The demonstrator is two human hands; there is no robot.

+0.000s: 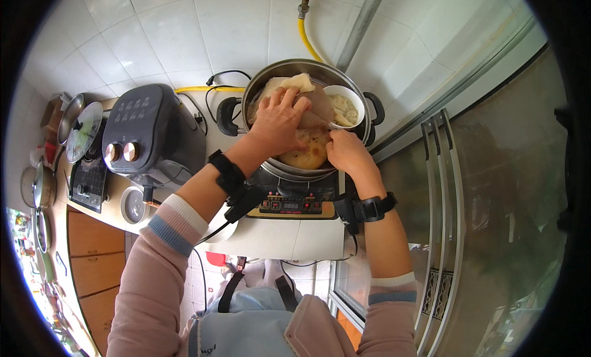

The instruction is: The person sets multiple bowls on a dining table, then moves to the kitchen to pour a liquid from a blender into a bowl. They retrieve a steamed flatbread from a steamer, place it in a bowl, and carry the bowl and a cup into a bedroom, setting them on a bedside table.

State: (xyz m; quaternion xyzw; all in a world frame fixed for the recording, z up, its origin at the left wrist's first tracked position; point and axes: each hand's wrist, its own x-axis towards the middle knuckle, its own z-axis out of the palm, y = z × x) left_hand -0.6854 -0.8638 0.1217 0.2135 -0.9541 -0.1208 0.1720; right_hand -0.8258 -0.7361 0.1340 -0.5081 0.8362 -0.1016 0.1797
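A large metal pot [252, 93] with black side handles holds pale and brownish flatbreads [320, 104], a round golden flatbread [311, 152] and a white bowl [359, 104] of pale, chunky food. My left hand [275, 123] lies over the breads at the pot's left, fingers spread and thumb over the golden flatbread. At the right side of the pot, just below the bowl, my right hand [346, 150] is closed, fingertips at the golden flatbread's edge. What those fingers pinch is hidden.
Under the pot sits an induction cooker [295, 207]. A dark air fryer [148, 129] stands to the left, with a small pan [133, 204] before it. Lidded pans [85, 132] line the far left. A glass sliding door [492, 190] bounds the right.
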